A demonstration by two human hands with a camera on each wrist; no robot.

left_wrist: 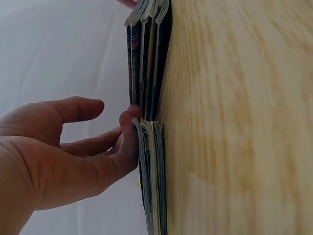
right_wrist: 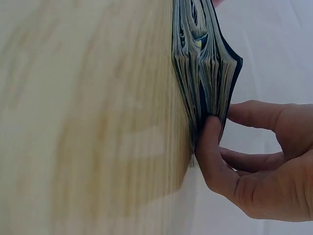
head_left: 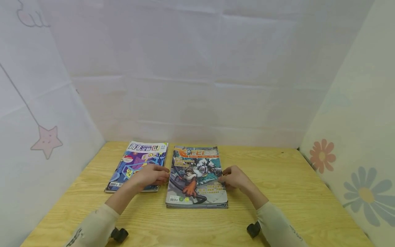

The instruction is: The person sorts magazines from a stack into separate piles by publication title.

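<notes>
Two stacks of magazines lie side by side on a wooden table (head_left: 277,185). The left stack (head_left: 132,163) has a blue and purple cover. The right stack (head_left: 197,192) has a cartoon cover. My left hand (head_left: 162,176) rests on the left stack's right side, fingers loosely stretched toward the right stack's left edge. In the left wrist view its thumb (left_wrist: 128,122) touches the near stack (left_wrist: 151,186), with the other stack (left_wrist: 146,58) beyond. My right hand (head_left: 223,179) grips the right stack's right edge. Its thumb (right_wrist: 208,147) digs into the fanned page edges (right_wrist: 205,73) and its fingers (right_wrist: 254,113) lie over the cover.
White cloth walls (head_left: 197,79) close in the table at the back and both sides; the right one carries flower prints (head_left: 322,156), the left one a pink star (head_left: 47,140). Bare wood lies right of the stacks and along the front edge.
</notes>
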